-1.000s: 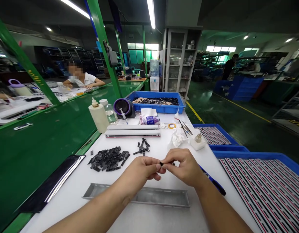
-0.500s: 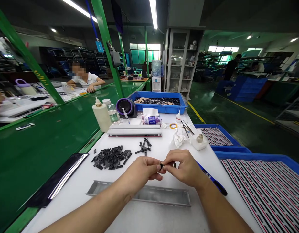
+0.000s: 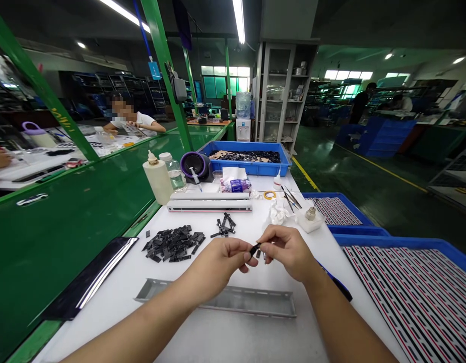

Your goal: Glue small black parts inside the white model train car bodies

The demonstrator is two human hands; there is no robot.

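Note:
A small black plastic piece [image 3: 254,249] is held between both hands above the white table. My left hand [image 3: 228,257] pinches its lower left end between thumb and fingers. At its upper right end, the fingertips of my right hand [image 3: 287,249] are closed on it. Below the hands lies a long grey channel-shaped tray [image 3: 251,301], partly hidden by my left forearm. A heap of black plastic pieces [image 3: 172,244] lies to the left, and a smaller group of black pieces [image 3: 225,224] lies just beyond my hands. A few more pieces show under my right fingers.
At the back stand a blue bin [image 3: 248,166], a cream squeeze bottle [image 3: 157,181] and a tissue pack [image 3: 236,185]. White striped train-like bodies [image 3: 210,205] lie mid-table. Tweezers [image 3: 289,199] and crumpled tissue [image 3: 280,212] are at right, beside blue trays of striped strips [image 3: 417,282].
The black piece has turned and more of it shows between my fingers. My right hand has shifted slightly up and right. Across the divider, a co-worker has raised a hand with something in it.

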